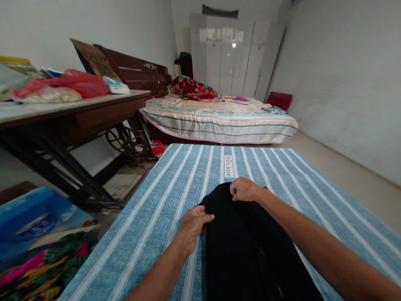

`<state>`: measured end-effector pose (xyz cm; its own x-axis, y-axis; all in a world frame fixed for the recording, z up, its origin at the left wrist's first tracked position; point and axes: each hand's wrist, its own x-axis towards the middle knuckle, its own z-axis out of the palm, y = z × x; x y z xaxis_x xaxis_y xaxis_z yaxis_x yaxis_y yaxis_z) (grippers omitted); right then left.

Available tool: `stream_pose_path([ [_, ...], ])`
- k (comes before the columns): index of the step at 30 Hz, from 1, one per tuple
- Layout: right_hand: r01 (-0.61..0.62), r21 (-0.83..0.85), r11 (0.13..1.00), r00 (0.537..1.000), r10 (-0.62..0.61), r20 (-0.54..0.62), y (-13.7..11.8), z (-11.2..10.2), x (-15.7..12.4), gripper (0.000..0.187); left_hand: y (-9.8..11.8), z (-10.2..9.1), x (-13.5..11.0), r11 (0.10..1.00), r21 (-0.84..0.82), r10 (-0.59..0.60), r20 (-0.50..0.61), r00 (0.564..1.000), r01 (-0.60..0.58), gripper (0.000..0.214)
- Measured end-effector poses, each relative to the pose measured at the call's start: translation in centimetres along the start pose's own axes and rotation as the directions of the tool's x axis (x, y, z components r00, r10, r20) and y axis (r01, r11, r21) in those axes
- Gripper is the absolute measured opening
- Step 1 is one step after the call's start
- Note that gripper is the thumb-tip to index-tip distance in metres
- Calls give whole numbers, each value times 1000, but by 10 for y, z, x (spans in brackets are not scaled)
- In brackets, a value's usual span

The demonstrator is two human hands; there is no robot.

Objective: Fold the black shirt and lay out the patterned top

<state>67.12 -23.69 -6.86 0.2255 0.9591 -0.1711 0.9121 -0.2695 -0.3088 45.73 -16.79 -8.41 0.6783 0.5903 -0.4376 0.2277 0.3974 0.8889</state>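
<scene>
A black garment (238, 246) lies lengthwise on a table covered with a blue-and-white striped cloth (150, 213). Its near end runs out of the bottom of the view, and a small button-like spot shows on it. At its left edge, my left hand (196, 223) pinches the fabric between thumb and fingers. My right hand (243, 189) is closed on the garment's far end, with the fingers curled into the cloth. Exactly which part of the garment each hand grips cannot be made out.
Left stands a sewing-machine table (103, 104) with a red plastic bag (78, 81) on top. A blue box (40, 221) and patterned cloth (46, 267) sit low at the left. Beyond the striped table are a bed (219, 121) and a pale wardrobe (228, 58).
</scene>
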Motion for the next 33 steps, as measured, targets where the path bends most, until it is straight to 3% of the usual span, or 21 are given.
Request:
stream_pose_path([
  [2,23,-10,1000,999,-24,-40,-5,3,-10,5,1,1,-2,1000,-8,11,-21,1000,-11,32],
  [7,-18,17,1000,990,20,-140,8,4,-30,39,1,2,-3,1000,-29,4,-7,1000,-4,39],
  [12,-39,116,992,999,42,-31,41,-7,-26,54,-10,-2,6,1000,-19,2,-145,989,-4,42],
  [16,-69,182,981,995,55,81,52,-13,-18,61,-10,-3,9,999,-49,-14,-44,999,12,40],
  [20,-50,46,998,993,45,109,48,-15,-13,47,-5,-3,8,996,-81,-49,-9,999,48,40],
  [24,23,-36,999,999,-23,23,40,-13,-19,20,-6,-4,7,995,-88,-43,-65,997,37,43],
  [26,111,-58,992,991,-115,-63,38,-8,-28,14,-9,-4,8,998,-67,-23,-82,996,17,44],
  [29,276,-162,947,920,-310,-241,35,3,-47,13,-16,-4,11,1000,-17,19,-101,995,-20,38],
  [33,357,-409,840,760,-515,-397,26,21,-72,19,-26,-8,15,992,103,86,-158,984,-70,33],
])
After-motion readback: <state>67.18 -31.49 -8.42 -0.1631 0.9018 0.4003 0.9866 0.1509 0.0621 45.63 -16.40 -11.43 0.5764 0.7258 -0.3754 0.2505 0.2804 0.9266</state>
